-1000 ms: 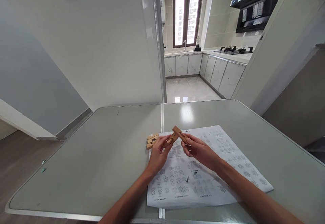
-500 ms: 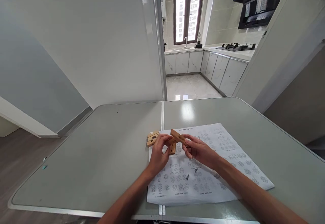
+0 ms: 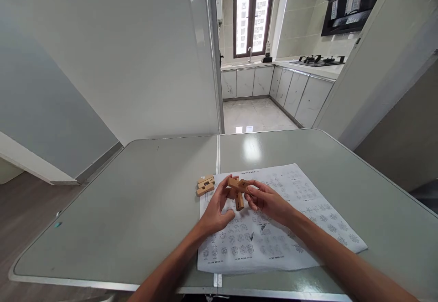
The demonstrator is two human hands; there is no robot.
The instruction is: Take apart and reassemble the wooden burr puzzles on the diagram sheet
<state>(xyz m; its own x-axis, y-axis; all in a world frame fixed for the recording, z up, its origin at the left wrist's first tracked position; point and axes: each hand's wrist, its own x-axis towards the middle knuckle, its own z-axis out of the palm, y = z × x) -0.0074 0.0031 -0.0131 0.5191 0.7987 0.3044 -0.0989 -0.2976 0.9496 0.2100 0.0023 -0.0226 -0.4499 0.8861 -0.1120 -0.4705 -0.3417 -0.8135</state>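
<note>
Notched wooden puzzle pieces (image 3: 239, 200), crossed and fitted together, are held above the printed sheet (image 3: 273, 252). My right hand (image 3: 268, 203) pinches the right end of the upper bar between thumb and fingers. On the other side, my left hand (image 3: 216, 210) curls its fingers round the back of the cluster. Its thumb stands apart from the wood, toward me. How the bars interlock is partly hidden by the fingers. Just left of my left hand, several loose notched wooden blocks (image 3: 205, 185) lie side by side at the sheet's far left corner.
The sheet, printed with rows of small diagrams, lies on a grey-green table (image 3: 153, 201) with a metal seam (image 3: 218, 153) down its middle. A small teal bit (image 3: 58, 224) is near the left edge. Beyond the table are a white wall panel and a kitchen.
The held wooden pieces have turned; the lower bar now points down toward me, and the upper bar sits flatter. My left thumb has come away from the wood.
</note>
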